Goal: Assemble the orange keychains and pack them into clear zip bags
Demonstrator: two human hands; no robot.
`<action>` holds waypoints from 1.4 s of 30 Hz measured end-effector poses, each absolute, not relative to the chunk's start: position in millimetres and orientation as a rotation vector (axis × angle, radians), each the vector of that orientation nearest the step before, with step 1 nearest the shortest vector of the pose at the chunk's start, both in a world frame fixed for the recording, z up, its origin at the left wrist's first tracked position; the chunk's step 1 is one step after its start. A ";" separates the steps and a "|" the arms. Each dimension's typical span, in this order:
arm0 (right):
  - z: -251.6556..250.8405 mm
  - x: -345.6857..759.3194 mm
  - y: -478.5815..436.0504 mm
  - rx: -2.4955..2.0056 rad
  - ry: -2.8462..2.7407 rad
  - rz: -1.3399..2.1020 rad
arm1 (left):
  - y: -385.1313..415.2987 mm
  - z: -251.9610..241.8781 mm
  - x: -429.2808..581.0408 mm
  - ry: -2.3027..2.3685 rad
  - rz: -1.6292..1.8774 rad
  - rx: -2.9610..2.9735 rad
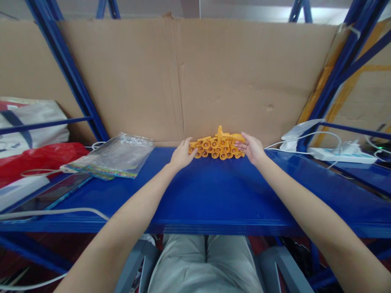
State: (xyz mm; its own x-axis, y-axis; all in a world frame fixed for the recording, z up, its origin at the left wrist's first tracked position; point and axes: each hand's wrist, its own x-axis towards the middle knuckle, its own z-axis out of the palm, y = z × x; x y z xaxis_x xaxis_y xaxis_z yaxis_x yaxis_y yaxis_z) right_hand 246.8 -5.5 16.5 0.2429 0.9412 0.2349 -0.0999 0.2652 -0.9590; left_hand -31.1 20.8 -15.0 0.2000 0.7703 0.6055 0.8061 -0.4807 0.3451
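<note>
A stack of several orange plastic parts, each with a round hollow end facing me, lies on the blue shelf against the cardboard back wall. My left hand presses against the stack's left side with fingers stretched out. My right hand cups the stack's right side, fingers curved against the parts. One orange part stands up on top of the pile.
Clear plastic bags with colourful contents lie at the left. Further left are a red bag and a white bag. A white power strip with cables sits at the right. Blue rack posts frame the shelf.
</note>
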 end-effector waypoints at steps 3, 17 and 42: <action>18.7 245.5 4.7 -0.985 -1.111 0.682 | 29.9 -19.8 -41.7 -1.675 -1.114 -2.316; 29.7 212.0 20.3 -1.657 -1.766 -0.396 | 36.2 -27.4 -47.9 -1.914 -0.944 -2.263; -17.5 307.5 43.3 -1.619 -1.587 0.246 | 83.8 -17.9 -25.4 -2.094 -1.728 -2.901</action>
State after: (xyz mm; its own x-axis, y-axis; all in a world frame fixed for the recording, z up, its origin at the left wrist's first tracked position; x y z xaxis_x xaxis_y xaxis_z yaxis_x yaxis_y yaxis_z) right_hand 307.5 43.3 -17.5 0.1811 0.8976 0.4020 0.7341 0.1487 -0.6626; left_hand -25.4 83.8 -17.9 0.2186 0.9654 0.1422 0.3227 -0.2090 0.9231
